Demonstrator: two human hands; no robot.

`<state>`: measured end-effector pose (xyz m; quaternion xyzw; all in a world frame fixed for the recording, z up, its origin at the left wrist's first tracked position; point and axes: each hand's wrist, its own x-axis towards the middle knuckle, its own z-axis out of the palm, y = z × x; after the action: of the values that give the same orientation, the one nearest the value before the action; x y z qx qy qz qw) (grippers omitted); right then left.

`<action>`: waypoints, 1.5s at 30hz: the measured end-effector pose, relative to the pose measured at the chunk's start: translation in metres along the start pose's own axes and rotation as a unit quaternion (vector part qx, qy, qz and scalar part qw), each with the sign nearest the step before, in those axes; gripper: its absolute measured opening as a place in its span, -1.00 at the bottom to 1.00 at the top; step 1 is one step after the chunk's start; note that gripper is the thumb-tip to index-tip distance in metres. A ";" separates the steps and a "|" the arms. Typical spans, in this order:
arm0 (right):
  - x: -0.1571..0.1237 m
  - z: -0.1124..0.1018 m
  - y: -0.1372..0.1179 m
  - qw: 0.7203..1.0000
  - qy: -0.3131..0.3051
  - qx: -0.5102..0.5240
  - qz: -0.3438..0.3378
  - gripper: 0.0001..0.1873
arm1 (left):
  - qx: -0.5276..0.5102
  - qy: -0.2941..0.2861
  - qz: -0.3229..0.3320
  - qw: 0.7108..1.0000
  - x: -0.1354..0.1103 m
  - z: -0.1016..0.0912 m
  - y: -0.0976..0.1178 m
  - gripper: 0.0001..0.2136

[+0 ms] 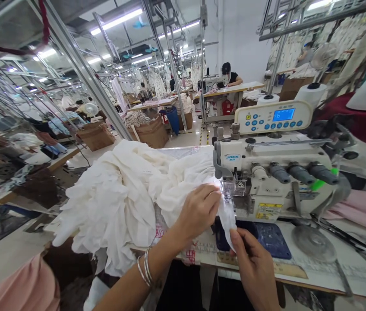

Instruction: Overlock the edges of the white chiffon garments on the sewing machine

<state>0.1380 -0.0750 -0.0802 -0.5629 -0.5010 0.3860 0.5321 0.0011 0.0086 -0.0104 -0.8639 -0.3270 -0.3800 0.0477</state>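
Note:
A white overlock sewing machine point(269, 162) stands on the table, its lamp lit over the presser foot. Under the foot runs a narrow strip of white fabric point(227, 218). My right hand point(252, 259) pinches the strip's near end between thumb and fingers, just in front of the machine. Left of the needle area, my left hand point(202, 206) has its fingers bent together on the white cloth; its fingertips are partly hidden. Behind and beside it, a large heap of white garments point(118, 194) covers the table's left part and hangs over the front edge.
A dark blue plate point(275, 242) lies in front of the machine. White thread cones point(310, 96) stand behind it. Pink cloth point(358, 205) is at the right, and more pink cloth point(24, 287) at lower left. A co-worker point(231, 77) sits at another machine farther back.

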 end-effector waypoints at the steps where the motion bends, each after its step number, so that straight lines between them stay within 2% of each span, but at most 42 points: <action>1: 0.000 0.001 0.000 1.000 0.003 0.011 0.006 -0.62 | 0.013 0.009 0.017 1.000 -0.002 0.000 0.004 -0.85; 4: -0.004 0.004 0.000 0.999 0.009 0.039 0.019 -0.64 | 0.017 -0.001 0.044 0.999 -0.011 0.000 0.016 -0.87; 6: -0.006 0.004 0.001 0.999 0.006 0.038 0.019 -0.65 | 0.001 -0.009 0.029 1.000 -0.017 0.000 0.019 -0.89; 11: -0.009 0.002 0.003 1.000 -0.002 0.016 0.016 -0.64 | -0.052 -0.020 -0.013 0.998 -0.014 0.002 0.008 -0.86; 14: -0.010 0.004 -0.006 0.999 0.010 0.022 0.032 -0.63 | -0.037 -0.021 -0.011 0.999 -0.010 0.001 0.006 -0.87; 17: -0.013 0.006 -0.011 0.999 0.014 0.026 0.032 -0.60 | -0.014 0.003 0.020 1.000 -0.011 -0.001 0.016 -0.88; 19: -0.015 0.005 -0.006 0.999 0.007 0.029 0.019 -0.61 | -0.003 0.011 0.022 1.000 -0.016 -0.001 0.028 -0.91; 21: -0.016 0.002 0.005 0.999 -0.010 0.034 0.000 -0.63 | 0.015 0.008 -0.002 1.000 -0.021 -0.001 0.040 -0.93; 24: -0.019 0.002 0.018 0.999 -0.042 0.031 -0.016 -0.63 | 0.036 0.000 -0.049 0.998 -0.027 0.003 0.053 -0.80; 26: -0.021 0.005 0.018 0.999 -0.036 0.026 -0.018 -0.63 | 0.045 0.000 -0.072 0.996 -0.029 0.006 0.057 -0.71; 29: -0.026 0.013 0.008 0.999 -0.024 0.036 -0.023 -0.61 | 0.075 -0.016 -0.081 0.994 -0.030 0.009 0.055 -0.77; 32: -0.031 0.018 0.000 0.998 -0.067 0.012 -0.016 -0.58 | 0.072 -0.028 -0.044 0.996 -0.028 0.006 0.040 -0.72; 34: -0.034 0.018 -0.001 0.996 -0.091 -0.018 -0.006 -0.58 | 0.019 -0.033 -0.032 0.999 -0.023 0.002 0.021 -0.68; 37: -0.039 0.014 0.003 0.995 -0.096 -0.041 -0.005 -0.59 | -0.074 -0.077 -0.054 0.993 -0.009 -0.002 -0.014 -0.64; 40: -0.043 0.010 0.008 0.995 -0.092 -0.046 -0.012 -0.60 | -0.112 -0.132 -0.064 0.983 0.012 -0.001 -0.046 -0.62; 45: -0.046 0.007 0.016 0.992 -0.092 -0.081 -0.018 -0.57 | -0.113 -0.170 -0.089 0.975 0.042 0.008 -0.073 -0.61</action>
<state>0.1242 -0.1175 -0.1018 -0.5574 -0.5875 0.3847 0.4429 -0.0167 0.0907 0.0009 -0.8829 -0.3613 -0.2650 -0.1404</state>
